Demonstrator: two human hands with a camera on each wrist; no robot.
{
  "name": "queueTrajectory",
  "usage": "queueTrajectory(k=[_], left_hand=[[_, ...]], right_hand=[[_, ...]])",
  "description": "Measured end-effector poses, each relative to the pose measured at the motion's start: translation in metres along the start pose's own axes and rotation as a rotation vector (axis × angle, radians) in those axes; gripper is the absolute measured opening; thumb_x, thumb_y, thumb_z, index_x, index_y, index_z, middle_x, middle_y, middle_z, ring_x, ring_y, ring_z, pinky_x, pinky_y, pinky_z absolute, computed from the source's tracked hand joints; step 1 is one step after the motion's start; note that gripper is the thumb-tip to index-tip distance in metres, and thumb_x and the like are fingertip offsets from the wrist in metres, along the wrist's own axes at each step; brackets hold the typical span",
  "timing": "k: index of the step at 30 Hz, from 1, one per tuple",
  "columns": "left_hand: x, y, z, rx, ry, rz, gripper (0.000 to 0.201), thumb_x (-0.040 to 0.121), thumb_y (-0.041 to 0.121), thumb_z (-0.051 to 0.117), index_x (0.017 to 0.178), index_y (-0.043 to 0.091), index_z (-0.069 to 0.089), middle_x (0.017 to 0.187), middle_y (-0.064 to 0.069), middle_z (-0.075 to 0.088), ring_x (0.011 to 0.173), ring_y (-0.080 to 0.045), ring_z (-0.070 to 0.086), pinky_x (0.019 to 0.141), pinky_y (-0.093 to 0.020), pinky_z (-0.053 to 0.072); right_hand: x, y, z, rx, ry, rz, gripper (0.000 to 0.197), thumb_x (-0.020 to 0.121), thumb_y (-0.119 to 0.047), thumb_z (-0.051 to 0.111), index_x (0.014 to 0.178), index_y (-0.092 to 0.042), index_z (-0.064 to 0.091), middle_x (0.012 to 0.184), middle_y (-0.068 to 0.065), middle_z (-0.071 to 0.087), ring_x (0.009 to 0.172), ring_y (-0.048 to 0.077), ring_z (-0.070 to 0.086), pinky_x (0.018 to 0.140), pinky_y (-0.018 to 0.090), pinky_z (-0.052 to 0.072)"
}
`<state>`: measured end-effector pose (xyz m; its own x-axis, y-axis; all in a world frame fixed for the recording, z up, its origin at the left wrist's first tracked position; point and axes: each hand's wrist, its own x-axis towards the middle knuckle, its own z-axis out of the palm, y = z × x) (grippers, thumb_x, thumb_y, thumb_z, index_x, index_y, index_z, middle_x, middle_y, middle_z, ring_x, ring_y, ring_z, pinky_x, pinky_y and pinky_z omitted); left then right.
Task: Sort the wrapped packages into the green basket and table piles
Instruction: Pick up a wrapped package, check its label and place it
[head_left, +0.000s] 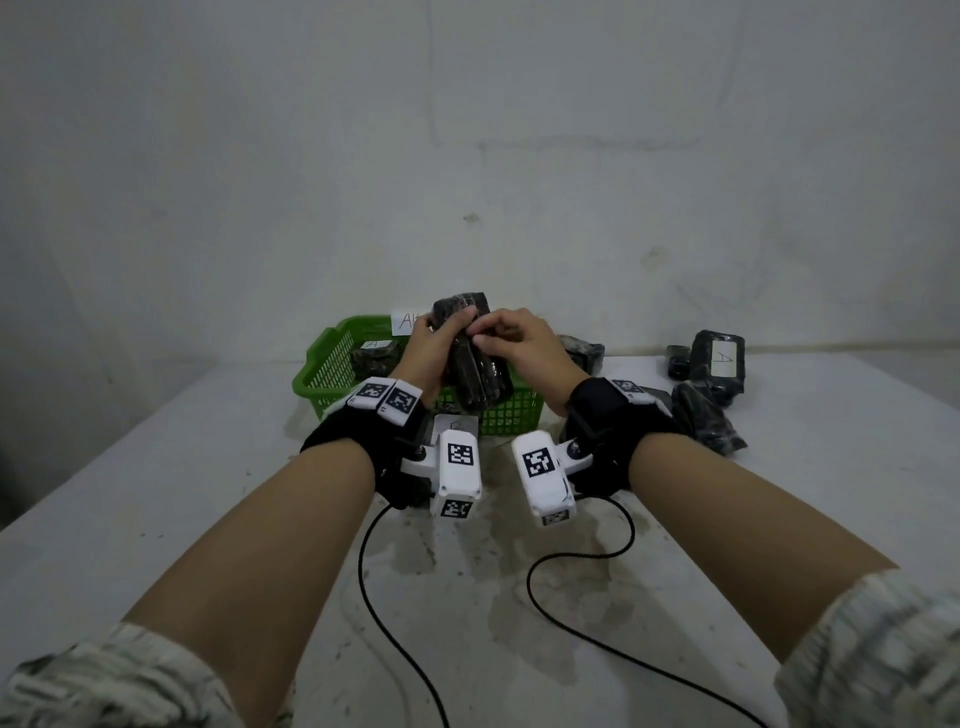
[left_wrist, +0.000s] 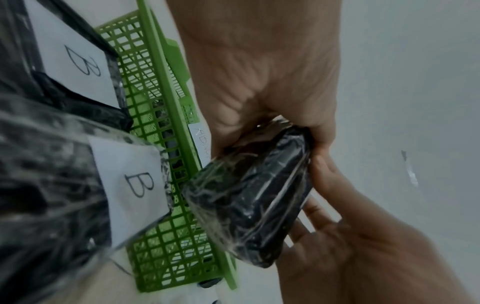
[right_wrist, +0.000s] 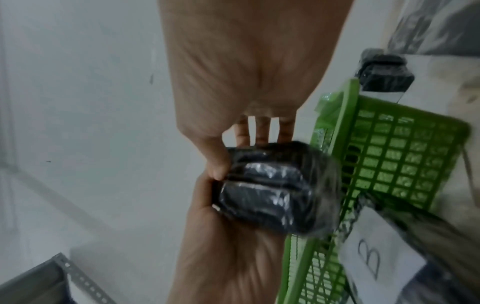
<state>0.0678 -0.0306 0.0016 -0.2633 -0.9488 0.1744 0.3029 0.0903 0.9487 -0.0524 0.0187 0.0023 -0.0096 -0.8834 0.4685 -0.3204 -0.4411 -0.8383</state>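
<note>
A black package wrapped in clear film (head_left: 475, 374) is held upright over the green basket (head_left: 332, 364). My left hand (head_left: 447, 325) grips its left side with fingers curled over the top. My right hand (head_left: 488, 335) pinches its upper right edge. In the left wrist view the package (left_wrist: 249, 205) sits under the left hand (left_wrist: 259, 82), beside the basket rim (left_wrist: 166, 115), with the right hand (left_wrist: 363, 257) below it. In the right wrist view the right hand's thumb (right_wrist: 215, 164) presses on the package (right_wrist: 272, 189), and the left hand (right_wrist: 228, 257) cups it from below.
A labelled package (head_left: 374, 356) lies inside the basket. On the table to the right lie a black package labelled A (head_left: 719, 358) and more dark packages (head_left: 706, 421). Packages labelled B (left_wrist: 130, 179) lie against the basket. Two black cables (head_left: 571, 556) trail across the stained table.
</note>
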Motion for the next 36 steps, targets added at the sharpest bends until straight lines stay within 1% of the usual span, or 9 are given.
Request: queueTrajectory(k=[8,11,15,20,23,27,29,33,36], left_hand=[[0.000,0.004,-0.005,-0.055,0.056,-0.008,0.014,0.096,0.018,0.050,0.095,0.009,0.060,0.088,-0.010,0.063,0.075,-0.019,0.063,0.069,-0.029,0.054],[0.001,0.007,-0.008,-0.041,0.058,-0.021,0.016,0.095,0.022,0.051,0.093,0.009,0.061,0.086,-0.009,0.064,0.073,-0.019,0.064,0.069,-0.029,0.054],[-0.007,0.009,-0.013,0.015,0.028,-0.078,0.045,0.091,0.035,0.057,0.123,0.003,0.054,0.105,-0.015,0.064,0.087,-0.027,0.064,0.081,-0.042,0.054],[-0.006,0.010,-0.028,-0.101,0.044,-0.059,0.043,0.092,0.008,0.053,0.131,0.019,0.037,0.119,-0.016,0.056,0.091,-0.026,0.060,0.077,-0.043,0.052],[-0.004,0.011,-0.038,-0.132,0.104,-0.047,0.051,0.091,0.020,0.060,0.134,0.003,0.039,0.128,-0.021,0.056,0.103,-0.032,0.061,0.074,-0.046,0.057],[0.001,0.013,-0.049,-0.096,0.162,-0.070,0.072,0.084,0.044,0.064,0.137,0.004,0.036,0.131,-0.019,0.054,0.107,-0.033,0.062,0.070,-0.047,0.057],[-0.001,0.018,-0.055,0.050,0.169,-0.077,0.070,0.086,0.052,0.057,0.136,0.007,0.037,0.130,-0.014,0.055,0.101,-0.028,0.063,0.064,-0.040,0.058],[0.007,0.019,-0.080,0.408,0.244,-0.007,0.051,0.092,0.039,0.055,0.132,0.011,0.042,0.115,-0.009,0.058,0.081,-0.019,0.062,0.056,-0.028,0.054],[0.015,0.021,-0.097,0.574,0.276,0.049,0.050,0.093,0.043,0.050,0.129,0.009,0.048,0.104,-0.009,0.063,0.062,-0.009,0.061,0.048,-0.020,0.050]], right_hand=[[0.003,0.006,0.019,0.023,0.207,0.117,0.038,0.084,-0.018,0.069,0.107,-0.012,0.040,0.114,0.012,0.041,0.103,0.028,0.050,0.086,0.032,0.051],[0.000,0.003,0.016,0.190,0.038,0.233,0.037,0.090,-0.018,0.064,0.117,-0.008,0.039,0.099,0.011,0.054,0.080,0.023,0.061,0.064,0.025,0.054],[0.003,-0.002,0.014,0.252,0.028,0.262,0.027,0.094,-0.016,0.057,0.116,-0.002,0.050,0.098,0.010,0.061,0.080,0.021,0.062,0.064,0.025,0.053],[0.000,-0.001,0.007,0.367,-0.137,0.397,0.023,0.096,-0.032,0.053,0.108,-0.013,0.061,0.099,0.005,0.066,0.084,0.018,0.064,0.061,0.030,0.056],[0.003,0.003,0.009,0.596,-0.134,0.391,0.030,0.096,-0.019,0.051,0.125,-0.011,0.053,0.109,0.008,0.059,0.094,0.020,0.060,0.069,0.034,0.056],[0.012,0.000,0.016,0.653,-0.063,0.416,0.013,0.095,-0.013,0.053,0.105,-0.022,0.053,0.103,0.004,0.058,0.088,0.022,0.058,0.064,0.034,0.055],[0.020,-0.004,0.021,0.695,0.002,0.442,0.004,0.098,-0.022,0.048,0.103,-0.021,0.049,0.108,0.006,0.057,0.090,0.025,0.057,0.054,0.029,0.054],[0.039,-0.010,0.033,0.744,0.017,0.576,0.051,0.099,-0.051,0.030,0.103,-0.007,0.056,0.094,0.015,0.068,0.067,0.026,0.070,0.038,0.020,0.048],[0.056,-0.007,0.046,0.606,-0.065,0.601,0.049,0.095,-0.049,0.046,0.107,-0.004,0.060,0.086,0.012,0.069,0.059,0.021,0.068,0.041,0.020,0.050]])
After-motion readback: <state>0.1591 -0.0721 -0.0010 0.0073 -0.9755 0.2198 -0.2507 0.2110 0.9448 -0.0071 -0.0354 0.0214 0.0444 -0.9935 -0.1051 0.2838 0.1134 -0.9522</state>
